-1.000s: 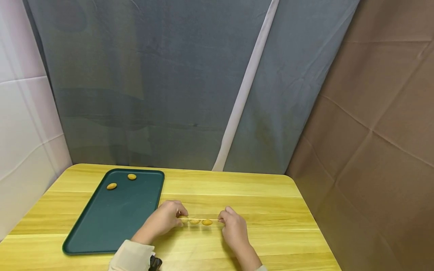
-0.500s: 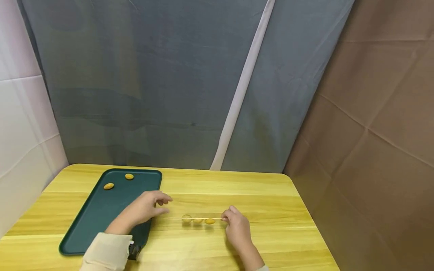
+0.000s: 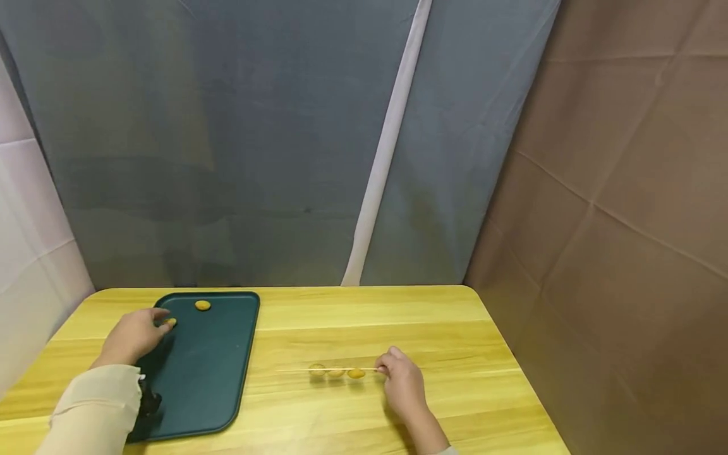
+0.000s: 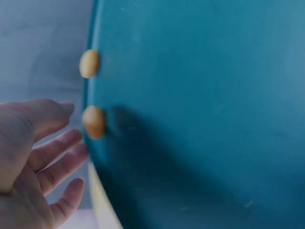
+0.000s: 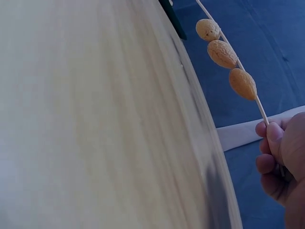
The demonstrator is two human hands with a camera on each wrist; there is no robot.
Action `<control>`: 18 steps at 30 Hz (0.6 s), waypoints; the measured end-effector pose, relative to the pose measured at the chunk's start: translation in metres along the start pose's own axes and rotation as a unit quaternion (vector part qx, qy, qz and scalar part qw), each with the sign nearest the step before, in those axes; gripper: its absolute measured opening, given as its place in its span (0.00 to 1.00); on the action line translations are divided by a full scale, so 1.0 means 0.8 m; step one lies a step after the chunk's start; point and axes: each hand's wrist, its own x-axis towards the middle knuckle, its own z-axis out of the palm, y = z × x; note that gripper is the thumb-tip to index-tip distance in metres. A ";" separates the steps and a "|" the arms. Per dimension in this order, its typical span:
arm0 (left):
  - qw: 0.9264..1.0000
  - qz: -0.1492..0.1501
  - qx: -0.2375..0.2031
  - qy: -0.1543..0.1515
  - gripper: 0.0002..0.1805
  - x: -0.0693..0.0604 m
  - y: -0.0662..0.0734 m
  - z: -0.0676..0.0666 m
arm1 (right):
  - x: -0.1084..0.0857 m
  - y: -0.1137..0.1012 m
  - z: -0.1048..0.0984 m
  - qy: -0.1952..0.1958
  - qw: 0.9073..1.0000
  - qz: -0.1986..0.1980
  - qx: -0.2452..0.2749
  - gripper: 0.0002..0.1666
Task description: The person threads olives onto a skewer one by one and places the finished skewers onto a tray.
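My right hand point(image 3: 404, 382) pinches one end of a thin wooden skewer point(image 5: 262, 109), held roughly level above the table. Three oval yellow-brown pieces with wrinkled skins, the nearest being this piece point(image 5: 243, 84), are threaded on it towards that hand. Over the far left of a dark green tray point(image 3: 216, 373) reaches my left hand point(image 3: 132, 333), thumb and fingers apart. Close to its fingertips lies a loose oval piece point(image 4: 94, 122), partly hidden in the head view. Another oval piece point(image 3: 202, 305) lies near the tray's far edge.
The tray stands on the left of a light wood-grain table point(image 3: 318, 417). A grey curtain point(image 3: 273, 158) with a pale strip hangs behind it. Brown cloth point(image 3: 625, 253) closes the right side, white cloth point(image 3: 34, 253) the left.
My left hand has let go of the skewer's far end and moved left over the tray to the loose oval piece. The right hand still holds the skewer, nearly unmoved.
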 end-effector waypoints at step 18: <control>0.997 -0.003 -0.059 0.055 0.14 -0.018 -0.009 0.020 | -0.006 -0.001 0.003 0.002 1.000 -0.007 0.007 0.04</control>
